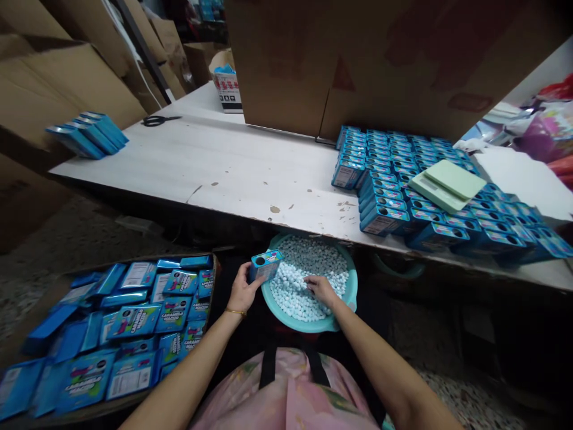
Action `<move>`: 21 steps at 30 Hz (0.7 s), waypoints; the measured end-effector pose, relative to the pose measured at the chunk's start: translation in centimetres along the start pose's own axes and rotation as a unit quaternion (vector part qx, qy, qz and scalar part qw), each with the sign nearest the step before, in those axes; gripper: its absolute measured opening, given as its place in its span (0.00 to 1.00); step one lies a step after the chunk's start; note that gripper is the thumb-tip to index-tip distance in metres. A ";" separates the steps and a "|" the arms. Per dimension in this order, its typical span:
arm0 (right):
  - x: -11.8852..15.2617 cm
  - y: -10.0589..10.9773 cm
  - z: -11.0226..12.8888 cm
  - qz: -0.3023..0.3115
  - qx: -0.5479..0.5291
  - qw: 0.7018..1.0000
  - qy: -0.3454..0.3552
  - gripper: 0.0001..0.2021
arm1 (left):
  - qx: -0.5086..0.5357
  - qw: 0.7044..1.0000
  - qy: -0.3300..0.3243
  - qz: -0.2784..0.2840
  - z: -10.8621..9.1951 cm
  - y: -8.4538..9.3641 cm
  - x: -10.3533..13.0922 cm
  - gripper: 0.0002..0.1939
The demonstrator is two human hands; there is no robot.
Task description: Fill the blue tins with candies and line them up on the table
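Observation:
My left hand (pixel 243 294) grips a small blue candy box (pixel 266 266) over the left rim of a turquoise basin (pixel 353 288). The box's top face, with a dark round hole, is turned up. Small white candies (pixel 298 301) fill much of the basin. Among them, right of the box, my right hand (pixel 323 291) has its fingers bent and drawn together at the candies' surface. Its fingertips are partly hidden, and how many candies they hold does not show.
An open carton (pixel 213 298) of blue boxes stands at lower left. On the white table (pixel 233 161) are rows of boxes (pixel 385 218), a pale green scale (pixel 447 184), scissors (pixel 157 120) and several boxes (pixel 92 136) at left. A large cardboard box (pixel 286 71) stands behind.

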State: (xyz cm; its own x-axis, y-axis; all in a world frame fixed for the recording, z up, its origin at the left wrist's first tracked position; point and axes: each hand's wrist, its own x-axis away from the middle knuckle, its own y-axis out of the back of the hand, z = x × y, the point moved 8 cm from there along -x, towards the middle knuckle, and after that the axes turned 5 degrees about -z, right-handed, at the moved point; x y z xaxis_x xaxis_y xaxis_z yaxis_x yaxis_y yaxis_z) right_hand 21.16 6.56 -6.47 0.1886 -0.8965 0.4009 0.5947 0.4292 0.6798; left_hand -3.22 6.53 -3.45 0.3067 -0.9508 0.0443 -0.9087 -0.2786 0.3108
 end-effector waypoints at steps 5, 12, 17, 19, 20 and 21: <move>1.3 4.0 -0.8 -0.013 -0.113 0.993 0.022 0.18 | -0.034 0.999 -0.032 -0.010 -0.9 0.3 -0.1 0.25; 4.2 10.9 5.2 -0.005 -0.013 0.994 0.110 0.18 | -0.079 0.993 -0.076 0.053 -2.4 -3.4 1.1 0.19; 5.2 12.6 9.2 -0.001 0.245 0.963 0.109 0.18 | -0.087 0.988 -0.106 0.077 -3.2 -4.8 1.8 0.18; 5.4 12.6 10.4 0.003 0.321 0.941 0.103 0.18 | -0.092 0.985 -0.121 0.080 -3.4 -4.9 1.9 0.18; 5.6 12.5 11.0 0.007 0.349 0.932 0.100 0.18 | -0.092 0.984 -0.128 0.081 -3.5 -4.9 1.9 0.18; 5.7 12.3 11.7 0.011 0.369 0.924 0.099 0.17 | -0.091 0.983 -0.134 0.081 -3.6 -4.9 1.9 0.18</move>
State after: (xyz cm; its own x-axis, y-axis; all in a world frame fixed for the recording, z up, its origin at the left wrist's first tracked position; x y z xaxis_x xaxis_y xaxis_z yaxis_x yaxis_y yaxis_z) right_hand 20.46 8.05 11.35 0.3764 -0.8577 0.3502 -0.0919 0.3416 0.9354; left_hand 2.87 6.58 -1.50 0.0538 -0.9891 -0.1369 -0.8660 -0.1144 0.4867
